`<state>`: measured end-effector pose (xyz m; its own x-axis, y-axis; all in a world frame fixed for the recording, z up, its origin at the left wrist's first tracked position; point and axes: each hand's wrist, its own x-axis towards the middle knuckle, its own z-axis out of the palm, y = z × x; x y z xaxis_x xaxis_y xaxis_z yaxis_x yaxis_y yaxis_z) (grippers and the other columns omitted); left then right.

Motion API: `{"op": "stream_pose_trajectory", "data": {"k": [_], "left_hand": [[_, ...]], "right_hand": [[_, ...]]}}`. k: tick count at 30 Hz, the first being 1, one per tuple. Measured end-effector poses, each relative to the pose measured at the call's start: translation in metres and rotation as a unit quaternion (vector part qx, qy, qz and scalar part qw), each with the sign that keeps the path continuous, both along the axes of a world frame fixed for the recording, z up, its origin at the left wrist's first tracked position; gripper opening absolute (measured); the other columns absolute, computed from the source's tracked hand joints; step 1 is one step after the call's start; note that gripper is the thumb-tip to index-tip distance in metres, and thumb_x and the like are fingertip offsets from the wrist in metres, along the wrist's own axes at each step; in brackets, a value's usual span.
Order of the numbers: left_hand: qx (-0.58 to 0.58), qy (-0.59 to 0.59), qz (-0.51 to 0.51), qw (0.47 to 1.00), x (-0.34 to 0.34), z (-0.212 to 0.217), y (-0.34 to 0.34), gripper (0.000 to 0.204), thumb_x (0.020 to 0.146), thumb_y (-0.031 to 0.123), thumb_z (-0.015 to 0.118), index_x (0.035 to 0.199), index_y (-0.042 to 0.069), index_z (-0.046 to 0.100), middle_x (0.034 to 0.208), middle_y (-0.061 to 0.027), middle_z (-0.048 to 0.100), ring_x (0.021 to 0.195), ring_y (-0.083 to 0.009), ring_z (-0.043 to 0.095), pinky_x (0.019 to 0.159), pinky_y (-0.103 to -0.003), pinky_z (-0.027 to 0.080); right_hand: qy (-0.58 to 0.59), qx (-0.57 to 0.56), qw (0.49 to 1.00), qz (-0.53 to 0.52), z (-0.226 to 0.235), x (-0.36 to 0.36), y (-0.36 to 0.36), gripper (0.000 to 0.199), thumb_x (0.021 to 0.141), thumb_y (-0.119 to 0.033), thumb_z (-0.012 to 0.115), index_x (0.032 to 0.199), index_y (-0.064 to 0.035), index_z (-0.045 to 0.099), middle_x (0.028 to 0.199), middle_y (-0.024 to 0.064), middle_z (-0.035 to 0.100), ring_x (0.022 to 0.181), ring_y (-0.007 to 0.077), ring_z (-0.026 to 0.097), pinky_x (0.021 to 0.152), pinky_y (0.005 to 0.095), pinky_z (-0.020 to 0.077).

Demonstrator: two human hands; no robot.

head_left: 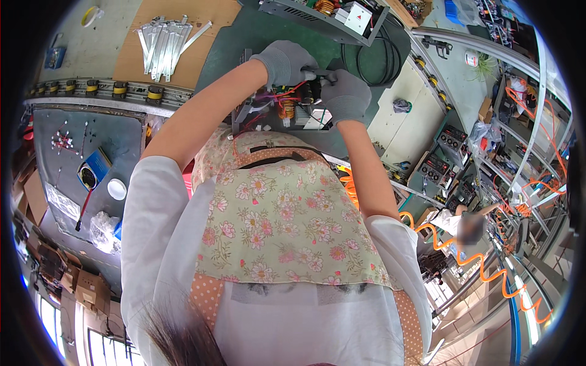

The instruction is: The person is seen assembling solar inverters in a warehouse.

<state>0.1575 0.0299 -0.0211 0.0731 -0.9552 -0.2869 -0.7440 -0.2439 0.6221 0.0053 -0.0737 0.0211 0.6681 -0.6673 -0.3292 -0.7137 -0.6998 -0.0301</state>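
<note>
My left hand (284, 63), in a grey glove, reaches in over an open electronic unit, its fingers closed. Facing it, my right hand (347, 96), gloved the same way, is closed too. The fingertips meet around something small and dark that I cannot make out. Below them lie the unit's red wires (294, 90), a copper-wound coil (285, 109) and a white block (318, 119). The unit's dark metal frame (240, 114) shows beside my left forearm. My hands and the floral apron (274, 213) hide parts of the unit.
Beyond my hands stands another dark metal enclosure (305, 16), with a looped black cable (392, 61) at its right. Thin metal strips (163, 49) lie on cardboard (129, 64) at far left. Roller rails (119, 89) flank the work mat (223, 58). An orange coiled hose (482, 259) hangs at right; a person (452, 222) is farther back.
</note>
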Motion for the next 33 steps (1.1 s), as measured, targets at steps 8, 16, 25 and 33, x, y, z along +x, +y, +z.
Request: {"op": "stream_pose_trajectory", "data": {"k": [8,16,25,33], "left_hand": [[0.084,-0.022,-0.022,0.996,0.045,0.0,-0.035,0.037,0.093,0.041,0.057,0.122,0.022,0.068,0.104,-0.0144,0.071,0.095,-0.0342,0.066,0.087,-0.043,0.051],[0.155,0.019,-0.015,0.988,0.065,-0.054,-0.042,0.038,0.091,0.032,0.063,0.125,0.016,0.066,0.119,-0.0134,0.068,0.106,-0.0319,0.065,0.095,-0.041,0.049],[0.102,0.046,0.072,0.991,0.034,-0.053,0.006,0.036,0.094,0.031,0.057,0.126,0.02,0.066,0.12,-0.0139,0.066,0.111,-0.0337,0.062,0.097,-0.04,0.047],[0.133,-0.086,0.156,0.975,-0.004,0.001,0.033,0.037,0.093,0.033,0.053,0.124,0.014,0.062,0.121,-0.0135,0.061,0.115,-0.0315,0.059,0.096,-0.043,0.049]], "right_hand": [[-0.263,0.076,0.959,0.076,0.006,-0.017,-0.034,0.022,0.081,-0.021,0.068,0.101,-0.0123,0.07,0.102,0.0079,0.069,0.106,0.0304,0.061,0.088,0.0423,0.0491],[-0.343,0.018,0.922,0.176,-0.034,-0.014,-0.027,0.037,0.083,-0.012,0.063,0.12,-0.011,0.063,0.125,0.0131,0.061,0.13,0.0395,0.046,0.106,0.0486,0.0411],[-0.266,0.035,0.934,0.237,-0.03,-0.008,-0.027,0.026,0.082,-0.028,0.072,0.108,-0.0321,0.073,0.128,-0.0021,0.059,0.128,0.0268,0.048,0.106,0.0482,0.0357],[0.029,-0.001,0.982,0.187,-0.019,0.096,-0.012,0.022,0.085,-0.04,0.069,0.097,-0.0224,0.075,0.086,0.0013,0.07,0.098,0.0212,0.064,0.091,0.0415,0.0419]]}}
